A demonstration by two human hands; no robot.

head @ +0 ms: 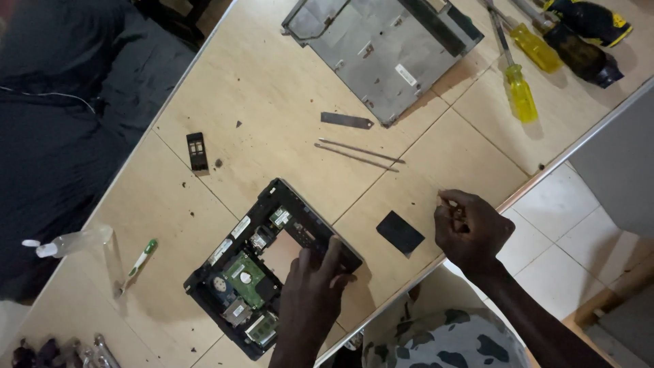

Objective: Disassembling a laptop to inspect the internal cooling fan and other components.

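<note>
On the pale wooden table (272, 88), seen from the head camera: opened laptop base (269, 262), black, lying at an angle near the front edge, circuit boards and a round drive exposed inside. Left hand (310, 296) laid flat on the base's near right corner, fingers (332, 253) spread and pressing on the rim, gripping nothing. Right hand (470, 228) hovering over the table edge, well apart from the base, fingers curled tight together, perhaps pinching something tiny, too small to tell. Small black square cover (400, 232) flat on the table between the two hands. Two thin metal rods (359, 153) lying side by side further back, a dark narrow strip (346, 120) just beyond them. Grey metal panel (381, 48) at the far side. Two yellow-handled screwdrivers (523, 75) and a black-and-yellow tool (589, 37) at the far right corner. Small black slotted piece (197, 150) to the left, green-tipped brush (138, 262) and clear spray bottle (71, 242) near the left edge.
</note>
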